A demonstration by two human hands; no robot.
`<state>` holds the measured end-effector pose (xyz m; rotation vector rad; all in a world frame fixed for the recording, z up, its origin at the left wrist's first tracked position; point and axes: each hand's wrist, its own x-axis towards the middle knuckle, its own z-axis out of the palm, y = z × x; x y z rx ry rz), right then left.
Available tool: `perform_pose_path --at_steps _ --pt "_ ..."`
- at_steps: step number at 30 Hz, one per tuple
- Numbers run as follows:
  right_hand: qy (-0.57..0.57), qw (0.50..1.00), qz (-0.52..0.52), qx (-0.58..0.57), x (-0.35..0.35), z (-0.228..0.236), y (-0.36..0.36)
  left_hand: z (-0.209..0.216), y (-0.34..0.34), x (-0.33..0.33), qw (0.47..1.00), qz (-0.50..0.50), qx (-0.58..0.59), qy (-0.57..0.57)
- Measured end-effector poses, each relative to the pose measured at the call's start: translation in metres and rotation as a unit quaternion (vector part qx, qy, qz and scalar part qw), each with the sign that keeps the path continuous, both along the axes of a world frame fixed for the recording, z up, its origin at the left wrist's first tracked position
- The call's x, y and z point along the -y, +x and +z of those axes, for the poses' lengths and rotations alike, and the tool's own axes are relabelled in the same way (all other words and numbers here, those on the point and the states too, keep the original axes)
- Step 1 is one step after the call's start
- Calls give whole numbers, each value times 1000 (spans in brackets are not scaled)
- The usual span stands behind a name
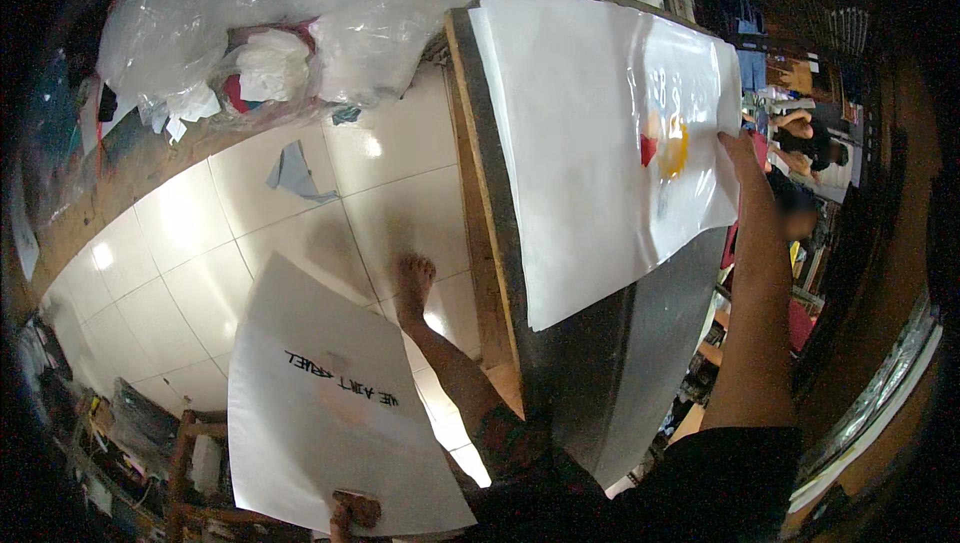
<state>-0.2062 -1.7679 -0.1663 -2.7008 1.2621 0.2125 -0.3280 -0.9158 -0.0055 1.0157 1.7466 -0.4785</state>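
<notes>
My left hand point(352, 513), low in the view, grips the lower edge of a loose white sheet point(275, 413) with black lettering and a faint pale print. That sheet hangs over the tiled floor, left of my leg. At the upper right my right hand point(735, 148) pinches the right edge of a glossy printed sheet point(690, 93) bearing a red and yellow picture. This sheet lies rippled on a stack of large white sheets point(560, 163). The stack rests on a dark table point(610, 383) with a wooden edge. Part of each hand's fingers is hidden.
Clear plastic bags point(350, 33) and crumpled cloth are heaped at the upper left. A grey scrap point(295, 173) lies on the tiled floor point(190, 243). My bare foot point(415, 273) stands beside the table. A wooden frame point(185, 463) is at lower left; people sit at the far right.
</notes>
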Motion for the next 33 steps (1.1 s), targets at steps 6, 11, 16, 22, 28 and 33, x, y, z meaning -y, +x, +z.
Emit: perform_pose_path --at_steps 6,11,16,22,28,33 --pt "-64 994 54 -69 105 32 -17 -13 6 -10 996 18 24 -79" --pt "-64 997 9 -41 7 -26 -18 5 21 17 999 -5 36 -29" --pt "-53 998 -15 6 -23 10 -18 -13 -6 -15 978 50 113 -168" --pt "-21 999 3 -42 36 10 -30 -26 -15 -17 990 22 72 -118" --pt "110 989 -92 40 -15 11 -16 -15 1 4 987 -3 93 -128" --pt "-127 992 -27 -5 -46 15 -6 -41 -29 -35 875 436 49 -204"
